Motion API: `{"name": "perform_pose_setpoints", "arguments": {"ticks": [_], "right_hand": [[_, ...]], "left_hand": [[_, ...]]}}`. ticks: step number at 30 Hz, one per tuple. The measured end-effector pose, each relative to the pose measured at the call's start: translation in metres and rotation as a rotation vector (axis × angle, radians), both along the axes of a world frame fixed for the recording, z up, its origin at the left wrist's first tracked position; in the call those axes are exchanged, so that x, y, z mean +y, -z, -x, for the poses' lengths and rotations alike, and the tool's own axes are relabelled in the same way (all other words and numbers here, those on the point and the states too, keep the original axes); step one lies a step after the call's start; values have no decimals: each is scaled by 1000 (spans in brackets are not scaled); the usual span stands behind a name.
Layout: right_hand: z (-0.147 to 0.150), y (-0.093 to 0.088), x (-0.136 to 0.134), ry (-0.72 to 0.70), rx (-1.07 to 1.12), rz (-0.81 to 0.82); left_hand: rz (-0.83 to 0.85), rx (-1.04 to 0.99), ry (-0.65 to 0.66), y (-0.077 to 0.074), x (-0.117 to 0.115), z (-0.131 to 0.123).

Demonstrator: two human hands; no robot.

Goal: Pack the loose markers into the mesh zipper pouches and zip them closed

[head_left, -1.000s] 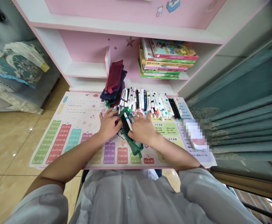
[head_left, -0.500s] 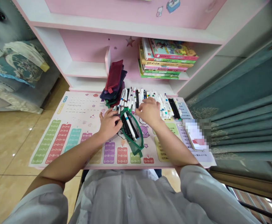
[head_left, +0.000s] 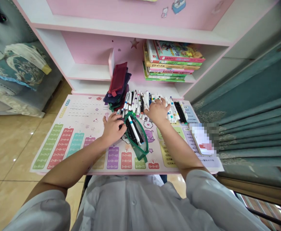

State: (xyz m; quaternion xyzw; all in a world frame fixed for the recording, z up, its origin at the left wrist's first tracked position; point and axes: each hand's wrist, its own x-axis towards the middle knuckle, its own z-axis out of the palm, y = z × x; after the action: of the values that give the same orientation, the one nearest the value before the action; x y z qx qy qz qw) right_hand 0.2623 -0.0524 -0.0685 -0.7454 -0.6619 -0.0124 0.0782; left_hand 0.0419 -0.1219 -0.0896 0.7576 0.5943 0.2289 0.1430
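A green mesh pencil pouch (head_left: 142, 153) lies unzipped on the desk, its mouth spread. Several black markers and a white marker (head_left: 134, 127) rest inside it. At the pouch's left edge is my left hand (head_left: 112, 129), its fingers bent and the thumb and forefinger closed at the rim; part of the grip is hidden. My right hand (head_left: 158, 112) reaches over a row of white markers (head_left: 171, 112) behind the pouch. Its fingers are spread above and against them, and I see no marker held in it.
Folded mesh pouches, a dark red one (head_left: 118, 78) on top, are stacked behind the markers at left. Books (head_left: 174, 64) are piled on the shelf. A phone (head_left: 201, 139) lies at the desk's right side, near a teal curtain (head_left: 258, 106). Black markers (head_left: 180, 111) end the row.
My right hand has moved slightly right and away from me, over the markers, with its fingers spreading. My left hand and the pouch have stayed in place.
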Motion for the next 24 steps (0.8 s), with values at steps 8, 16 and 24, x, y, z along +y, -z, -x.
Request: {"name": "perform_pose_setpoints", "arguments": {"ticks": [8, 16, 24], "right_hand": [[4, -19, -12, -39, 44, 5], [7, -72, -74, -296, 143, 17], [34, -78, -104, -502, 7, 234]], "left_hand": [[12, 6, 8, -2, 0, 0], [6, 7, 16, -1, 0, 1], [14, -11, 25, -4, -1, 2]]}}
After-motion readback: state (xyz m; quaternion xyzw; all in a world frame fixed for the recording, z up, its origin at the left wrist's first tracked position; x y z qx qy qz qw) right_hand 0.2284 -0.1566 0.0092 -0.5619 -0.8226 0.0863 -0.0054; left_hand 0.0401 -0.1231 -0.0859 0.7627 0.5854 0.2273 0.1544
